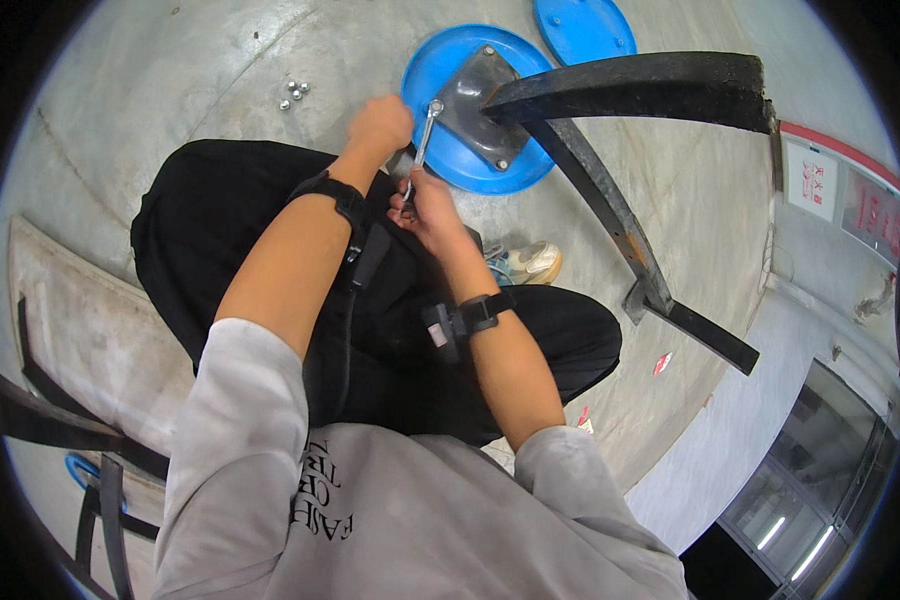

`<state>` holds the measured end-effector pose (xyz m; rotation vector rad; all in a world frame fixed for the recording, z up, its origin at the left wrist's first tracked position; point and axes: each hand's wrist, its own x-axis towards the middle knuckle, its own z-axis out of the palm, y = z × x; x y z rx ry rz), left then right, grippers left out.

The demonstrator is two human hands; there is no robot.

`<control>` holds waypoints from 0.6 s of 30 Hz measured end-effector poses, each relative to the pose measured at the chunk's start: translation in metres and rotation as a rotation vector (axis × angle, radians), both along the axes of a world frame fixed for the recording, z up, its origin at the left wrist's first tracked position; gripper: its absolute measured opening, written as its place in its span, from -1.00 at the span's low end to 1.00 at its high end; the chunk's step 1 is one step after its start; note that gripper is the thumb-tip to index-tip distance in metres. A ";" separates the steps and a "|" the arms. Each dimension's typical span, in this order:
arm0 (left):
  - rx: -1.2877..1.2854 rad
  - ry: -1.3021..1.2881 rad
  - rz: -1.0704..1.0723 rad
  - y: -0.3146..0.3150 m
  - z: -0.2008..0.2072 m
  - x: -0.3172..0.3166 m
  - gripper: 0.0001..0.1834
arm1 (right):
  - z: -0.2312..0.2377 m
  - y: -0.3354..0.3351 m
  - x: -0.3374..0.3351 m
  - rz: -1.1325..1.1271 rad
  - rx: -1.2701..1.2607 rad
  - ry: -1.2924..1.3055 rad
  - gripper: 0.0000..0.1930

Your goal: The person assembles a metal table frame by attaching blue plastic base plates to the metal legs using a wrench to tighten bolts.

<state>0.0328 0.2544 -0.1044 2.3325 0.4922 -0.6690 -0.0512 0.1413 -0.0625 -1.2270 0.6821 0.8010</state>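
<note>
My right hand (430,212) is closed around the handle of a silver wrench (425,145). The wrench's ring end sits at a corner of a black metal plate (473,112), over a fastener I cannot see clearly. That plate lies on a round blue disc (422,75), and bolt heads (489,50) show at other corners. From the plate rises a curved black metal frame (630,88). My left hand (380,125) is curled beside the disc's left edge, left of the wrench. Its fingertips are hidden, so anything inside it cannot be made out.
Several small shiny metal pieces (294,95) lie on the grey floor left of the disc. A second blue disc (585,30) is at the far right. The frame's long leg (610,215) reaches across my right side. More black frame parts (115,510) stand at lower left.
</note>
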 end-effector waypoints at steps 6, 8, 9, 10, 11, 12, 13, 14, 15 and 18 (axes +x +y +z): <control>-0.039 -0.047 0.070 0.005 0.004 -0.005 -0.63 | 0.010 -0.086 0.049 0.488 -0.281 -0.027 -0.63; -0.040 -0.038 0.068 0.005 0.005 -0.008 -0.63 | 0.012 -0.102 0.071 0.563 -0.370 -0.098 -0.62; -0.042 -0.030 0.066 0.005 0.007 -0.008 -0.63 | 0.013 -0.107 0.078 0.638 -0.461 -0.170 -0.61; -0.044 -0.028 0.073 0.004 0.008 -0.006 -0.63 | 0.015 -0.112 0.081 0.645 -0.462 -0.169 -0.61; -0.036 0.015 0.049 0.003 0.010 -0.002 -0.66 | 0.016 -0.114 0.084 0.651 -0.484 -0.217 -0.60; -0.028 0.059 0.024 0.001 0.011 0.000 -0.67 | 0.016 -0.114 0.085 0.655 -0.506 -0.264 -0.59; -0.020 0.064 0.024 0.000 0.012 -0.001 -0.67 | 0.013 -0.114 0.080 0.655 -0.496 -0.262 -0.59; -0.014 0.062 0.024 0.000 0.011 -0.001 -0.66 | 0.013 -0.110 0.074 0.622 -0.554 -0.370 -0.59; -0.007 0.061 0.021 0.001 0.010 -0.002 -0.66 | 0.013 -0.107 0.067 0.584 -0.610 -0.477 -0.59; -0.039 0.064 0.089 0.000 0.006 0.000 -0.66 | 0.026 -0.090 0.048 0.271 -0.368 -0.401 -0.63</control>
